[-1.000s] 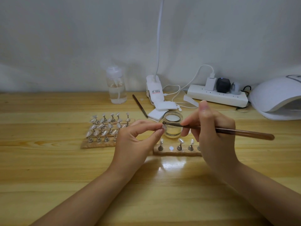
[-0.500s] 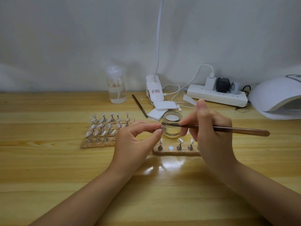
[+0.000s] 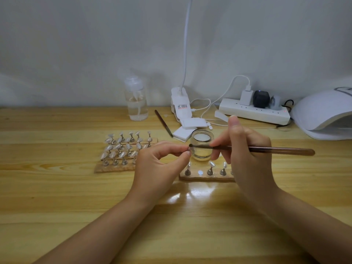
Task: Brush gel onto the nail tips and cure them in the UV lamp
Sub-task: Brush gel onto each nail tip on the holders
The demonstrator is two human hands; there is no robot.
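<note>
both hands meet over the middle of the bench [image 3: 57, 206]: the left hand [image 3: 158, 168] pinches something small between thumb and forefinger, likely a nail tip, though it is almost wholly hidden by the fingertips, and the right hand [image 3: 245, 155] grips a brown brush [image 3: 266, 149] like a pen, its dark bristle end touching the left fingertips. this looks like the brushing step, gel going onto one tip held free of its stand. the next move calls for a light, even stroke, then setting the tip back on the near holder strip [image 3: 207, 175], which has one bare round spot among its upright pegs. behind the brush stands a small clear glass jar [image 3: 201, 147], open, with clear liquid in it, probably the gel. to the left lies a fuller holder board [image 3: 122, 149] with rows of pale, glossy, translucent nail tips on metal stands. the white domed uv lamp [image 3: 323, 115] sits far right, well apart from the hands, so curing is not yet begun for this tip. a second brush [image 3: 163, 123] lies beyond the jar.
</note>
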